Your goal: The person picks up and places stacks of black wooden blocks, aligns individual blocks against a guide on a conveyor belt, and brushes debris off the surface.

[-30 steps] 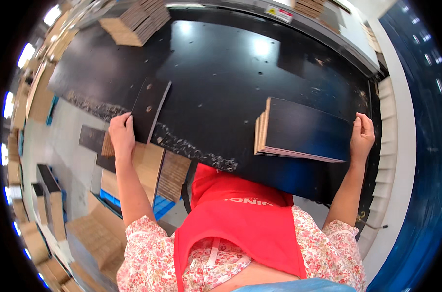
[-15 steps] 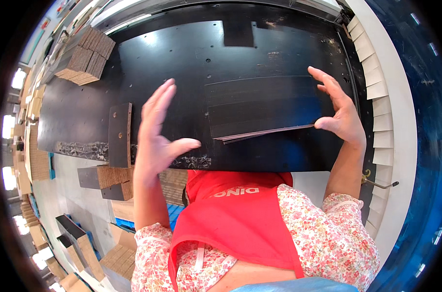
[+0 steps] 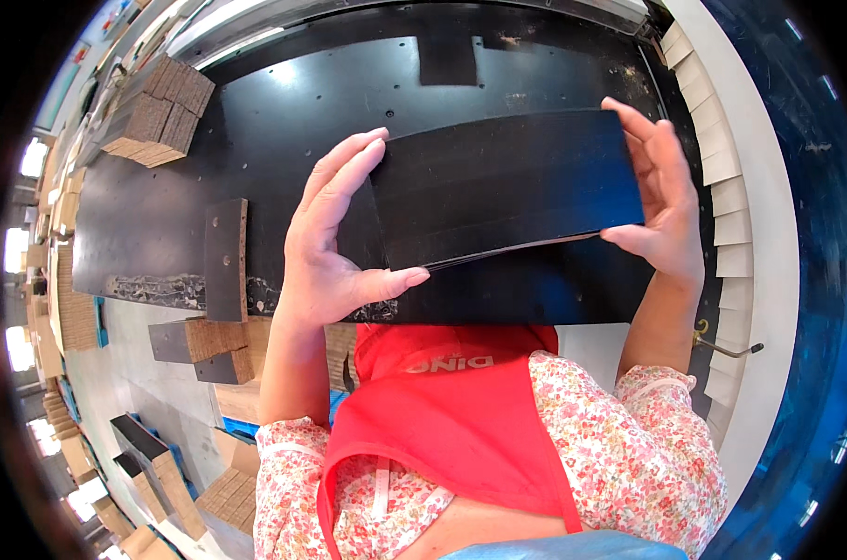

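A small stack of thin black rectangular boards (image 3: 507,182) is held between my hands just above the black work table (image 3: 302,121). Its near edge shows narrow layers, slightly parted. My left hand (image 3: 326,238) grips the left end, fingers at the far corner and thumb at the near corner. At the opposite end, my right hand (image 3: 671,210) has its thumb on the near corner and its fingers along the right edge. Parts of the right fingers are hidden behind the boards.
On the table's far left stands a stack of brown-edged boards (image 3: 162,112). A dark drilled panel (image 3: 226,261) lies by the near left edge, with more stacked pieces (image 3: 200,341) below. A pale pleated cover (image 3: 727,215) runs along the right, beside a small metal lever (image 3: 731,353).
My left hand has moved right onto the left end of the boards, and my right hand has closed on the other end. The stack has risen and its layers have come closer together.
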Demonstrator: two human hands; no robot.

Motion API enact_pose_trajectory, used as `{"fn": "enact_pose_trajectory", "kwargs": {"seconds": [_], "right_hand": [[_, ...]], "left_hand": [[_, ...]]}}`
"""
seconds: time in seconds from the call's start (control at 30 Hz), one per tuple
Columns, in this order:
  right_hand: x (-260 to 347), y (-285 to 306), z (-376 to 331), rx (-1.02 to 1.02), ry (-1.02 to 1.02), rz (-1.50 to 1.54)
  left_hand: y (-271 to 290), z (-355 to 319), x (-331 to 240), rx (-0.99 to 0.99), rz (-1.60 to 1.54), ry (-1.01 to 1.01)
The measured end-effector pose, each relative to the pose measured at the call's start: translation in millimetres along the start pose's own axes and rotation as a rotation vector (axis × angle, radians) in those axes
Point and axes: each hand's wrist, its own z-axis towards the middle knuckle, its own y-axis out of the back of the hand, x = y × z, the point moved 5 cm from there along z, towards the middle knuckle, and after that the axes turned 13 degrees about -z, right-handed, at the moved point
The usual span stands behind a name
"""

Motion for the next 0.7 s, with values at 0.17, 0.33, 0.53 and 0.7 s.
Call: {"fn": "enact_pose_trajectory", "kwargs": {"seconds": [0.17,0.33,0.53,0.7], "right_hand": [[1.5,-9.4,1.7,-0.337,-0.177,0.586],[18.8,-51.7,16.3,-0.175,-0.324,1.049],[20.3,-48.3,27.4,-0.224,-0.424,0.996],[-9.1,0.0,26.6,-0.465,-0.336,0.826]], "left_hand": [[-1.1,12.3,-4.1,-0.113,-0.18,-0.014],[-12.8,28.7,-17.0,-0.091,0.012,-0.174],[-16.6,36.5,-16.3,-0.073,0.133,-0.203],[8.6,31.6,7.5,-0.175,0.073,-0.037]]}}
